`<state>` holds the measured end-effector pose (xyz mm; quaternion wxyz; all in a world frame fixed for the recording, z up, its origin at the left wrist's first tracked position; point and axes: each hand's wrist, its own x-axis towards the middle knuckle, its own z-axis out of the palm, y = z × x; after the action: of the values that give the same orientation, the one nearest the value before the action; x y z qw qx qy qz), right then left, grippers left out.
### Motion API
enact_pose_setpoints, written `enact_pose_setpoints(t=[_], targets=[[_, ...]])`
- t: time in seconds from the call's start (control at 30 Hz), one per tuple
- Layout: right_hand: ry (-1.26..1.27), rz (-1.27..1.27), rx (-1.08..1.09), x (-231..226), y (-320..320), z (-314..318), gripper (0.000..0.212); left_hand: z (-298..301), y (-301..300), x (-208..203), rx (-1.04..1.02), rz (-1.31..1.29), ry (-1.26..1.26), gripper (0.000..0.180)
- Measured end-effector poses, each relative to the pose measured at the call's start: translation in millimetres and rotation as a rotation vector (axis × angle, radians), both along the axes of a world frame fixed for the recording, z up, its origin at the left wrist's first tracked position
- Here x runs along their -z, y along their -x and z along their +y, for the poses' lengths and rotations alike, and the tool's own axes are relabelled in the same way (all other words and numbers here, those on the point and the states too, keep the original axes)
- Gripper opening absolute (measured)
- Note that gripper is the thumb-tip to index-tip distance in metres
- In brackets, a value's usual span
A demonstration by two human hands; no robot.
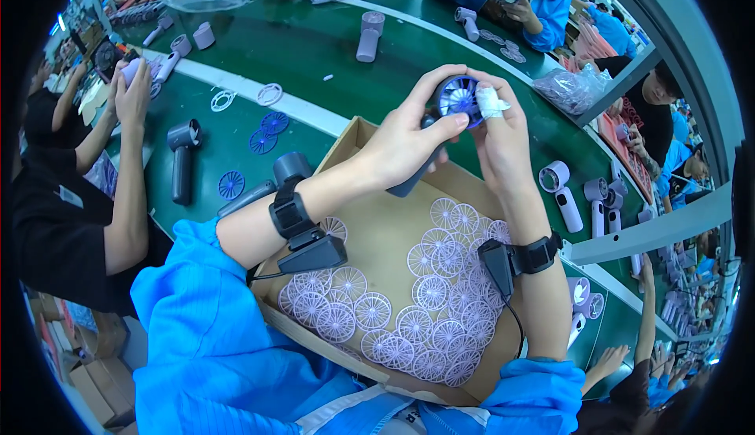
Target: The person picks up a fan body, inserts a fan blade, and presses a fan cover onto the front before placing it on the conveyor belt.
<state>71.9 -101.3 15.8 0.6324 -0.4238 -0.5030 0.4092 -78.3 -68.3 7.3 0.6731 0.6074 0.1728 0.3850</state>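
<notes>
Both my hands hold one dark handheld fan point(414, 174) above a cardboard box. My left hand point(409, 132) grips it where the handle meets the round head, its thumb across the front. On the other side, my right hand point(503, 132) closes round the edge of the head, with white tape on one finger. A blue spoked grille point(458, 97) shows at the fan's head. Below lies the open box point(358, 138), holding many pale purple round grilles point(432, 292). Another dark fan point(292, 166) rests beside the box, partly hidden by my left forearm.
On the green table point(307, 65) to the left lie a dark fan point(182, 160) and several blue grilles point(263, 141). A pale purple fan point(370, 36) lies farther back, more point(562, 195) at right. A grey metal frame point(653, 226) crosses the right side. Co-workers sit around.
</notes>
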Motion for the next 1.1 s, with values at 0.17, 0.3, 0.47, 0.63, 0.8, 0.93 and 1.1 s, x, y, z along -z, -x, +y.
enact_pose_setpoints(t=[0.17, 0.3, 0.47, 0.63, 0.8, 0.93, 1.1], targets=[[0.320, 0.098, 0.050, 5, 10, -2, 0.041, 17, -17, 12, -0.187, -0.110, 0.165, 0.061], [0.386, 0.033, 0.128, 14, 16, 0, 0.041, 40, 7, 7, -0.201, -0.213, 0.284, 0.058], [0.336, -0.227, 0.129, 20, 18, -7, 0.036, 35, 74, -25, -0.160, -0.211, 0.085, 0.038], [0.254, -0.621, -0.002, 14, 29, -8, 0.025, 56, 181, 13, -0.302, 0.807, -0.519, 0.031], [0.142, -0.743, -0.095, 19, 29, -10, 0.016, 5, 193, 52, -0.237, 0.948, -0.784, 0.058], [0.012, -0.890, -0.109, 20, 32, -12, 0.016, 4, 177, 55, -0.294, 1.116, -0.696, 0.074], [-0.047, -0.932, -0.105, 12, 44, -16, 0.016, 16, 142, 13, -0.476, 0.448, -0.504, 0.070]])
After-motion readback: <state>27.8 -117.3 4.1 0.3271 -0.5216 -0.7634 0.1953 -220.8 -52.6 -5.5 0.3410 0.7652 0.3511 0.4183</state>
